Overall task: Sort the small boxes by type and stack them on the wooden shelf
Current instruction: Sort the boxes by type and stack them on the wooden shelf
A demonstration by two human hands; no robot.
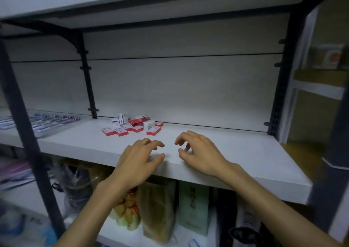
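- The shelf (236, 152) lies bare to the right of the small boxes (135, 126).
- A dark post (88, 88) stands just left of them, seemingly against the back panel.

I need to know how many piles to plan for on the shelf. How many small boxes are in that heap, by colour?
Red-and-white boxes: about 8
White boxes with blue print: about 3
Total: about 11, loosely heaped near the back of the shelf; the picture is blurred and some boxes overlap, so the counts are approximate. So two piles.
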